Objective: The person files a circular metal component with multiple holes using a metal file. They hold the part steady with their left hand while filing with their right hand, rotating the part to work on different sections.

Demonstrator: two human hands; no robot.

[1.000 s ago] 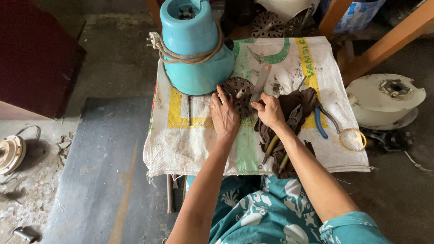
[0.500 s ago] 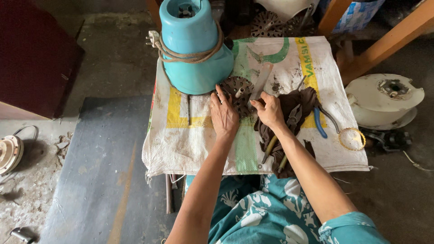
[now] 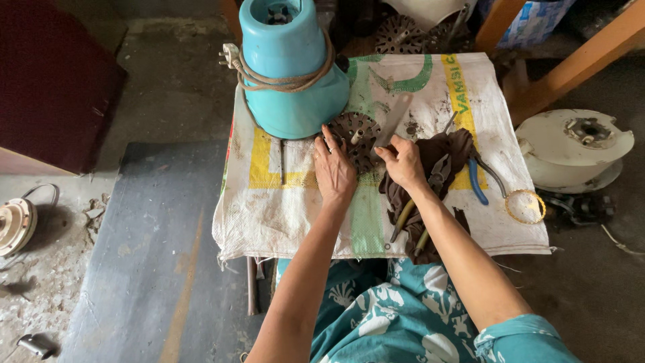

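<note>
Near edge: my lap in teal print cloth [image 3: 383, 316], both forearms reaching over the sack [image 3: 295, 208] that covers the counter.

Change over the last second: close to none. Both hands sit where they were, same pose, same spacing. View has shifted a hair, nothing on the sack has moved. I read that as fine fiddling on one spot, not a reposition.

Left hand [image 3: 334, 171]: fingers spread flat, pressing on the near-left part of the rotor disc [image 3: 356, 134]. Grip apart, a hold-down, not a clamp.

Right hand [image 3: 405, 161]: fingers drawn together in a pinch at the disc's right edge. Can't tell what's in the pinch; too small. A flat grey blade [image 3: 396, 114] lies just beyond that hand; contact unclear.

Disc: dark, slotted, round, pale stub at its centre, lying flat mid-sack, touching or just short of the base of the teal housing [image 3: 292, 67].

Right of the hands: brown rag [image 3: 443, 158], yellow-handled tools poking out under it toward the near edge, blue-handled pliers [image 3: 478, 185] beside it, yellow ring [image 3: 525, 205] near the near-right corner.

Far-left corner: the housing stands upright with its cord [image 3: 289, 81] and plug wrapped round it.

Off the counter, right: white round casing [image 3: 571, 148] on the floor. Far left floor: another small round part [image 3: 15, 225].
</note>
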